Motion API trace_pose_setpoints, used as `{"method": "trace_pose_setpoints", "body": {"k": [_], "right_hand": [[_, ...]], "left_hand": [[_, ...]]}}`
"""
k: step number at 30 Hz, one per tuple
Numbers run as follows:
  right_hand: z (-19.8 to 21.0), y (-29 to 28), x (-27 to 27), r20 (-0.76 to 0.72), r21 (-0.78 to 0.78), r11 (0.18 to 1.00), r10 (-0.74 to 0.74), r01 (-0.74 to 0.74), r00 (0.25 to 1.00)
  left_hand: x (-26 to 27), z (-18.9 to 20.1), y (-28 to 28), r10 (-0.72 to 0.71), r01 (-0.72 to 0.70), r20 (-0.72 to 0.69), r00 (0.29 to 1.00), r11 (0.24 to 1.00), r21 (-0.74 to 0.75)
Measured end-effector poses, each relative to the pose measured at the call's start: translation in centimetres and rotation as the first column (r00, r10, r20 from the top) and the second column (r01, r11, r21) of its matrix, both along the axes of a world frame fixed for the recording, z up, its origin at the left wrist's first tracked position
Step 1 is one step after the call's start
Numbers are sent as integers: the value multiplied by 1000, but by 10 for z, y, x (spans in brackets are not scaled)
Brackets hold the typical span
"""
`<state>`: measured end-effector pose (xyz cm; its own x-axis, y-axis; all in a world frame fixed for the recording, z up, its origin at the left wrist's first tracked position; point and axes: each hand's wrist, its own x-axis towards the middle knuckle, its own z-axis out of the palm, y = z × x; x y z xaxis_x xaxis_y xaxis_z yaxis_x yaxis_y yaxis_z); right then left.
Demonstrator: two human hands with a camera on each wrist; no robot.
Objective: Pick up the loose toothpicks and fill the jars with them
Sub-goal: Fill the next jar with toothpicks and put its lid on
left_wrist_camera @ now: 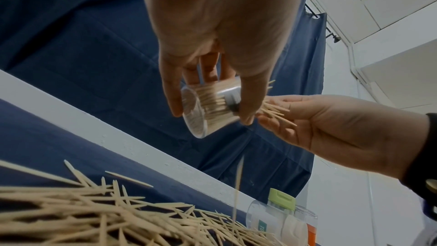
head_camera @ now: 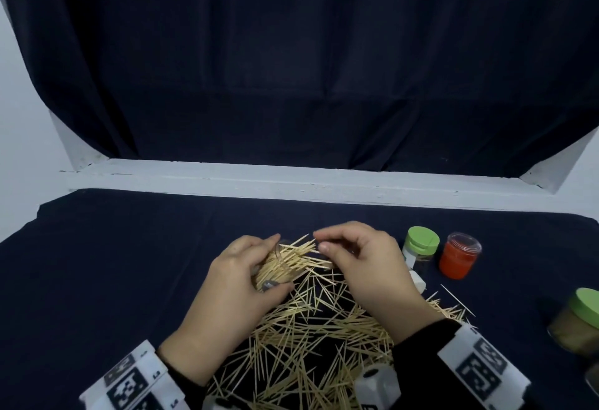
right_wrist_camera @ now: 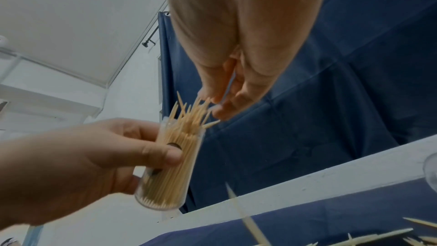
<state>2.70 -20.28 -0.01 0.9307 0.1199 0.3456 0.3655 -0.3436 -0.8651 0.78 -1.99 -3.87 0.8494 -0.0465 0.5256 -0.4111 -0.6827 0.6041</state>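
Note:
My left hand grips a clear jar packed with toothpicks and holds it tilted above the table, mouth to the right. Their tips stick out of the mouth. My right hand is at that mouth, thumb and fingers curled on a few toothpicks that lie along its fingers. The jar shows full in the right wrist view, with my right fingertips on the tips. A large pile of loose toothpicks lies on the dark cloth under both hands. One blurred toothpick stands on end over the pile.
To the right stand a green-lidded jar, a red jar with a clear lid and a loose white cap. Another green-lidded jar sits at the right edge. A white ledge borders the table's far side.

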Motion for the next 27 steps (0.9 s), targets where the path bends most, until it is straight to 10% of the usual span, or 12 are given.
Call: {"method": "trace_pose_setpoints", "body": {"k": [12, 21, 27], "right_hand": [[16, 7, 0, 142, -398, 914, 143, -76, 979], [13, -1, 6, 118, 37, 997, -70, 67, 991], [13, 5, 4, 17, 11, 999, 31, -31, 999]], "left_hand": [[-1, 2, 0, -20, 18, 21, 1000, 994, 104], [-3, 4, -2, -37, 37, 28, 999, 999, 4], [-4, 7, -5, -55, 56, 52, 997, 998, -27]]}}
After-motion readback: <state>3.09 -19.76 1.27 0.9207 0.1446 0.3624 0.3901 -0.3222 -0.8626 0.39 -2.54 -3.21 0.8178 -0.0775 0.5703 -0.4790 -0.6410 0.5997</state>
